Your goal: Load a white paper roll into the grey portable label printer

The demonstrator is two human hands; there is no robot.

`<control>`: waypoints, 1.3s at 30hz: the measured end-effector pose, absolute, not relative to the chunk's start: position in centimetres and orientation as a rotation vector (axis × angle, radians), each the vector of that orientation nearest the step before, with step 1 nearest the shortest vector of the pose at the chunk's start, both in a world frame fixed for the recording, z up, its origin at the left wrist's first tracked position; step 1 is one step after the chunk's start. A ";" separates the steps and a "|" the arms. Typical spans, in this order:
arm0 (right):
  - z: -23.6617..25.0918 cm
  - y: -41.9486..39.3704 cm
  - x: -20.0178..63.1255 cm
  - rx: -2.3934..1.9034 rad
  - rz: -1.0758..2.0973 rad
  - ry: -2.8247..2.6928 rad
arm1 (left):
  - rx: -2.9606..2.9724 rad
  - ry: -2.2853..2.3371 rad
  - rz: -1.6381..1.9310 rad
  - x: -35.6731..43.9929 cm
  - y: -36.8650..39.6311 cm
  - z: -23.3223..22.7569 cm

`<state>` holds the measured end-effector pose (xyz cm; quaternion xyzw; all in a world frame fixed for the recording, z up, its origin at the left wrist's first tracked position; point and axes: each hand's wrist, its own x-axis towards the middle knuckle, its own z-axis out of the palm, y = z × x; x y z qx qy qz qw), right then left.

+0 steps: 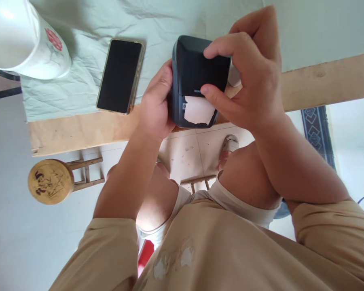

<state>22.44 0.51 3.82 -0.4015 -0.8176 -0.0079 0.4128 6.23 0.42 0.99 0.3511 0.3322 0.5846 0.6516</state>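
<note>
A dark, compact label printer point(182, 76) with a glossy black cover is held over the table's near edge. A torn-edged strip of pale paper point(199, 110) sticks out of its slot. My left hand point(159, 101) is closed around the printer's left side, the thumb along its edge. Over the right part of the cover is my right hand point(248, 72), its thumb and index finger apart, with the tips at the cover. Its other fingers are bent and partly hidden. Behind that hand, a small whitish object point(234, 76) shows only in part.
A phone point(119, 76) with a dark screen lies left of the printer on the pale green tablecloth point(87, 24). A white bucket-like container point(50, 52) with a red mark stands at the far left. Below the wooden table edge point(73, 131) is a round-topped wooden stool point(51, 181).
</note>
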 end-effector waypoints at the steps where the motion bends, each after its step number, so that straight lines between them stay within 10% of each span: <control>1: 3.9 0.5 22.5 -1.002 0.026 -2.077 | 0.820 0.757 1.336 6.2 0.4 1.1; 39: 6.2 -0.3 22.4 -1.653 0.125 -2.296 | 0.861 0.698 1.247 6.8 -0.4 2.3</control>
